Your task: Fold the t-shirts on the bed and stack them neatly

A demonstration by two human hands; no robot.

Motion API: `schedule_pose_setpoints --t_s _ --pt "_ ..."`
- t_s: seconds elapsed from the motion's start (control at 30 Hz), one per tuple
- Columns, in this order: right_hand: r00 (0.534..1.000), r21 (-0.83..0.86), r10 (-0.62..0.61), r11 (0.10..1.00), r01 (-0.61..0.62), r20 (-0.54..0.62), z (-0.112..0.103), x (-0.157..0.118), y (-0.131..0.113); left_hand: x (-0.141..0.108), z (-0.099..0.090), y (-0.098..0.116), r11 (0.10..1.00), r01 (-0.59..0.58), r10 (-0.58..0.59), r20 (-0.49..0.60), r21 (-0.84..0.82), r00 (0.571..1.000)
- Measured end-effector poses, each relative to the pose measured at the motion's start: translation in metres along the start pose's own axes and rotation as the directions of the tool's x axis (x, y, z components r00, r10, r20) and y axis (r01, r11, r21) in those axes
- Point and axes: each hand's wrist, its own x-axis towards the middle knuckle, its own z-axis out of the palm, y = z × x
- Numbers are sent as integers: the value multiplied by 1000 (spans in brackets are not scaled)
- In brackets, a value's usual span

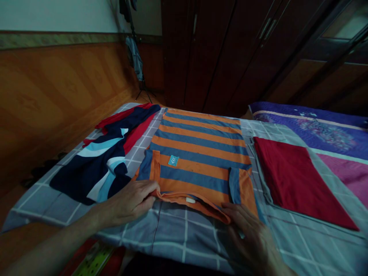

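Note:
An orange and blue-grey striped shirt (198, 153) lies flat on a checked bedsheet (184, 234), its collar edge towards me and its sleeves turned inward over the body. A small teal patch (173, 160) shows on its left part. My left hand (132, 201) pinches the collar's left corner between thumb and fingers. Beside the collar's right end, my right hand (248, 230) touches the shirt with its fingertips; its thumb and lower fingers are dim, and whether it grips the cloth is unclear.
A navy, white and light-blue garment (100, 161) lies left with red cloth (138, 132) beneath. Folded red cloth (299, 176) lies right, near a purple blanket (316, 122). Behind the bed stand a dark wardrobe (212, 57) and a clothes stand (142, 76).

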Motion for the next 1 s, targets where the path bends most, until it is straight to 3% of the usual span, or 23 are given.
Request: schedule_pose_setpoints --t_s 0.13,0.33,0.53,0.67,0.77,0.87,1.0 --pt "994 57 58 996 -63 89 0 -7 -7 -6 -2 7 999 -45 43 93 17 995" --pt "994 -160 -64 986 48 -92 11 -22 -7 -19 21 7 965 -125 138 -41 229 990" --pt "1000 -358 9 934 -14 -15 3 -48 16 -35 37 -20 871 -23 119 -166 491 979" --pt "999 -394 51 918 -48 -3 0 -64 35 -37 38 -42 840 5 128 -206 542 970" --pt "1000 -406 5 914 -17 -31 -3 -63 49 -35 37 -57 841 2 129 -205 541 970" --pt "997 -359 -76 932 60 -31 -10 -52 57 -31 33 -67 861 -40 154 -185 507 971" --pt "995 -108 -74 992 66 -65 -25 -31 58 -25 21 -71 911 -94 176 -173 403 969"
